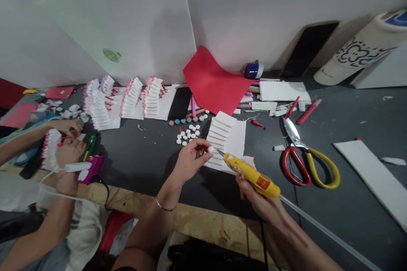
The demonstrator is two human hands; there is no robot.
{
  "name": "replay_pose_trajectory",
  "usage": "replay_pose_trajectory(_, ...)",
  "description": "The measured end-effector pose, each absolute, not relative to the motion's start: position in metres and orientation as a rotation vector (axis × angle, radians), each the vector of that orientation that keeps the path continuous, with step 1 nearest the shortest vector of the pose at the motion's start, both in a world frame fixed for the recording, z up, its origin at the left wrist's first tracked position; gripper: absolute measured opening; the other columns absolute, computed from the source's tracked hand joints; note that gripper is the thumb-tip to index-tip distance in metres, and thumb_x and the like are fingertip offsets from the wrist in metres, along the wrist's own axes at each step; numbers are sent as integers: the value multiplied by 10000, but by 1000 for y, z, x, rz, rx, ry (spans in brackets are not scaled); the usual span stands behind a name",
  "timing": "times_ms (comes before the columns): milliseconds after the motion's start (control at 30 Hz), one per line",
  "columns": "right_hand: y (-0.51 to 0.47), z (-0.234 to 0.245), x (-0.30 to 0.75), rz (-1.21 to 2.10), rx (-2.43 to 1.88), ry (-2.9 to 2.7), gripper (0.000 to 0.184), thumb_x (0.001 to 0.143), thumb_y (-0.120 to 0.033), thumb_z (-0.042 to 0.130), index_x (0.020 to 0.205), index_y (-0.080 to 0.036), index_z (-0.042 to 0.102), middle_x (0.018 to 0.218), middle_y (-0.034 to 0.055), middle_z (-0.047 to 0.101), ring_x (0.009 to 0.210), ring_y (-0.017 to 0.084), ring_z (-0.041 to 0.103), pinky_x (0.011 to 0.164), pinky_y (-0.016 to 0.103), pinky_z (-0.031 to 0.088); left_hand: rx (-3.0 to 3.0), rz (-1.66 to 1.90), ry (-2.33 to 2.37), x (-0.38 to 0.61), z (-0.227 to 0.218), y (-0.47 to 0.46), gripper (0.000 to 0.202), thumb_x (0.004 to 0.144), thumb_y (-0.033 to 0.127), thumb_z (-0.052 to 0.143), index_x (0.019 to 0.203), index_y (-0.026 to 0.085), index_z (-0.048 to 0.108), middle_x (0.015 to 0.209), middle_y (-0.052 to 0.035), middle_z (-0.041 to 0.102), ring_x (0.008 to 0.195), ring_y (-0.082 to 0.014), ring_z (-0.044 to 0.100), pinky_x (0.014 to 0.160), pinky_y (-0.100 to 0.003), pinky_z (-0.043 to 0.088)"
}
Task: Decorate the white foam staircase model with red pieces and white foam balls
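Observation:
My left hand [186, 164] pinches a small white ball [210, 149] between thumb and fingertips. In my right hand [262, 203] is a yellow hot glue gun [248, 172], its metal nozzle pointing at the ball and nearly meeting it. A clear glue stick [318, 222] runs out of the gun's back end. Beneath both hands lies a white board piece [221, 129] with a row of raised strips, on top of a white sheet [239, 137]. Several small white rounds [190, 133] are grouped on the dark table just beyond my left hand.
Red-and-yellow-handled scissors [297, 148] lie at right, near a long white board [372, 178]. Behind stand a red sheet [214, 80], a phone [310, 46] and a white bottle [359, 53]. Finished-looking ridged pieces [152, 97] line the back left. A co-worker's hands [68, 148] work at far left.

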State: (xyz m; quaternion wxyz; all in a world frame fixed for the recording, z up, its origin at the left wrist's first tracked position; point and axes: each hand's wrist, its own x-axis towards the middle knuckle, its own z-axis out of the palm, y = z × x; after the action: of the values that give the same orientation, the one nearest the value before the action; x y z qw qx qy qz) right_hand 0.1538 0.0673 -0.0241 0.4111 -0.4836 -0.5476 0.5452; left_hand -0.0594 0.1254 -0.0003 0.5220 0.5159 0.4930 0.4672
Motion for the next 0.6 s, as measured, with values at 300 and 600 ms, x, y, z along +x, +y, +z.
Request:
replay_pose_trajectory(300,67,-21,150,1513,-1297,-1185,493,754,-688,655,711,-199,610,486,-28,519,380,113,479,360,219,406,1625,1148,1292,-58,4,123,192,786,295,764,946,209,701,893,-33,653,748,-144,557,678,-272,421)
replay_pose_trajectory(600,63,-32,151,1493,-1234,-1210,400,814,-591,651,737,-199,617,506,-30,534,379,108,483,362,216,411,1414,1169,1300,-57,6,123,205,778,340,765,923,205,715,855,-40,642,751,-158,553,697,-282,411)
